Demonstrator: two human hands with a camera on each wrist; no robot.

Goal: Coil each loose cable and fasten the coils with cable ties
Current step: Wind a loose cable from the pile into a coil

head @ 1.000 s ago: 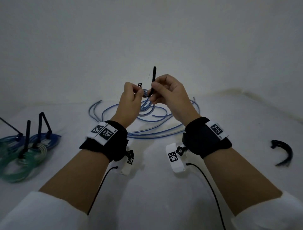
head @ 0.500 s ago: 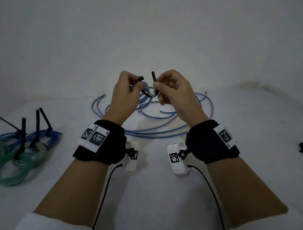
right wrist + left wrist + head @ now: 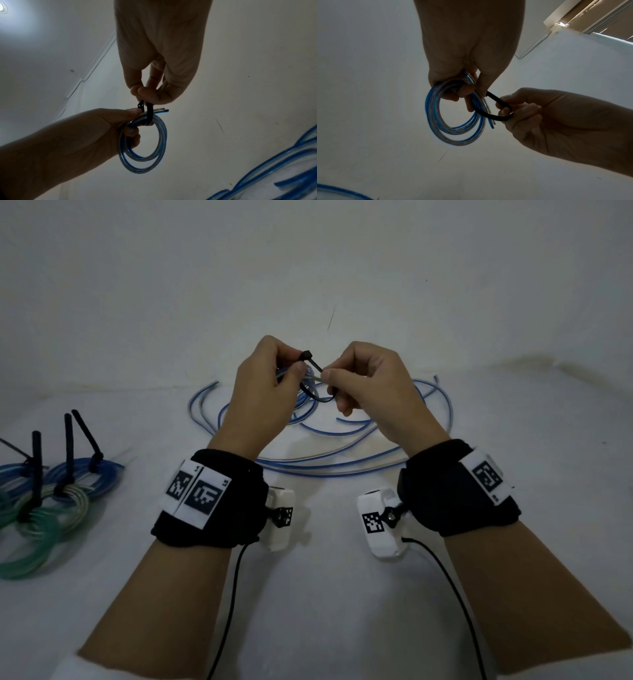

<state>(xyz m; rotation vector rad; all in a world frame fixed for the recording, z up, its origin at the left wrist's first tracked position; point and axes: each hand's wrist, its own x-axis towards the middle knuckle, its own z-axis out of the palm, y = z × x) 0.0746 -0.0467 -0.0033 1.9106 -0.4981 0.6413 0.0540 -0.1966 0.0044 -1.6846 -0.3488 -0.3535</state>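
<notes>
The coil [image 3: 453,119] hangs below the left hand [image 3: 263,395], pinched at its top. The tie [image 3: 313,381] loops round it, its tail in the right hand's [image 3: 373,392] pinching grip. Best feed the tail squarely into the head beside the left thumb, keeping turns bunched.

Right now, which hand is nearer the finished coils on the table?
Left. The left hand is raised above the loose cables, on the side of the finished coils; the right hand is beside it, farther away.
</notes>
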